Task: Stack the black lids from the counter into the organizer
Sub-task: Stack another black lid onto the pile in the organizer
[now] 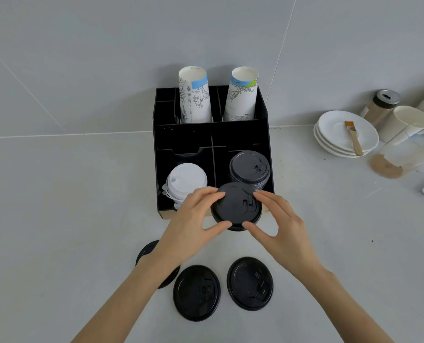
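Note:
A black organizer (181, 137) stands against the wall. Its front right compartment holds a stack of black lids (249, 168); the front left one holds white lids (185, 180). Both hands pinch one black lid (235, 206) by its rim, just in front of the organizer's front edge: my left hand (193, 219) on its left side, my right hand (280, 219) on its right. Three more black lids lie on the counter nearer me: one (197, 293), one (250, 283), and one (146, 248) partly hidden under my left forearm.
Two stacks of printed paper cups (196, 97) (240, 95) rise from the organizer's back compartments. To the right sit stacked white saucers (334, 134) with a brush (353, 137), a shaker jar (381, 105), white cups (404, 122) and a brown coaster (385, 167).

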Tool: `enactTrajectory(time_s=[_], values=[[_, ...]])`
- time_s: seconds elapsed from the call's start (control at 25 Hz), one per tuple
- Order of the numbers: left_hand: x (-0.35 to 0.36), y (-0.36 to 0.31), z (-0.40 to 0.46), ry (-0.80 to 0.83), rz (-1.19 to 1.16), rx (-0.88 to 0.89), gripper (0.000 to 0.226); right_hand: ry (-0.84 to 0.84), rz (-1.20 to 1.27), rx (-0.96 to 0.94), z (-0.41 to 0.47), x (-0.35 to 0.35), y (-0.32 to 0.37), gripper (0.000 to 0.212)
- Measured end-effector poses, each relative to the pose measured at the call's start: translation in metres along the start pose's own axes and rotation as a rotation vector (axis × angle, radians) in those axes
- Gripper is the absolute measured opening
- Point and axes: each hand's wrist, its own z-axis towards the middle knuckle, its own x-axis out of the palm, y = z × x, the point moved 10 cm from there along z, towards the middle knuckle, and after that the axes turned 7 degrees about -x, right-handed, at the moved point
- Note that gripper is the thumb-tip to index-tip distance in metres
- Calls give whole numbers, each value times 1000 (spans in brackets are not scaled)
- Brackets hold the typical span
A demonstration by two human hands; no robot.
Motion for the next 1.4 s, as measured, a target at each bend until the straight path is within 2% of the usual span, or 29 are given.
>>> enactTrajectory(time_s=[0.24,0.44,0.8,1.4], values=[[-10,-13,33,-28,-57,-15,50,-69,-2,39,27,-18,-6,52],[-3,-16,61,-37,-9,-33,47,-96,-40,92,47,-21,-25,51],[21,-7,98,44,67,-39,57,-134,-37,210,61,-12,-61,52],[31,4,105,25,92,-42,53,-91,-94,186,64,4,-75,54]])
